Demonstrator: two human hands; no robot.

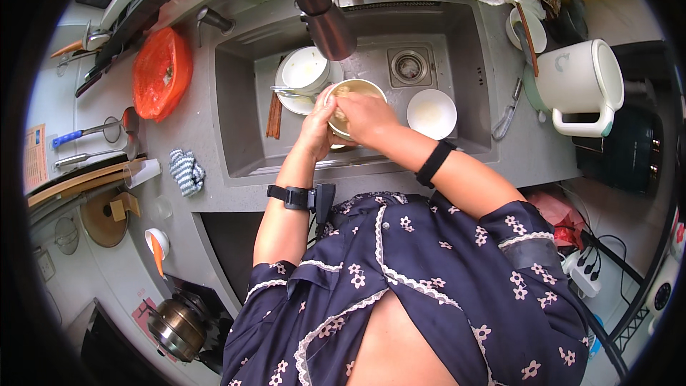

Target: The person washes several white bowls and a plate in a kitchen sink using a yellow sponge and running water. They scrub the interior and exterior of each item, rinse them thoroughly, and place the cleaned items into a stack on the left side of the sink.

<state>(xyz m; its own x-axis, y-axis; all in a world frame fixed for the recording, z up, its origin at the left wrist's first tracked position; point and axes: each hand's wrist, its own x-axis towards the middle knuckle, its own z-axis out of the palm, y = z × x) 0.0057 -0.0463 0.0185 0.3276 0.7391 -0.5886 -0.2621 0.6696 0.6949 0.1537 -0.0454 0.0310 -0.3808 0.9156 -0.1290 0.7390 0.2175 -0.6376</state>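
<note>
Over the sink (241, 118), my left hand (317, 131) grips a pale bowl (373, 90) by its left side. My right hand (366, 113) reaches into that bowl, its fingers against some pale, lumpy stuff (341, 91); whether they hold a cloth or food I cannot tell. Just left of it, a white bowl (305, 67) sits on a plate (292, 104) with metal utensils across it. Brown chopsticks (274, 118) lie beside the plate on the sink floor. Another white bowl (431, 114) rests in the sink to the right of my hands, below the drain (409, 65).
The dark faucet head (333, 32) hangs just above the bowls. Left on the counter are a red plastic bag (161, 75) and a striped cloth (186, 172). A white pitcher (579, 86) and a peeler-like tool (507, 110) lie right of the sink.
</note>
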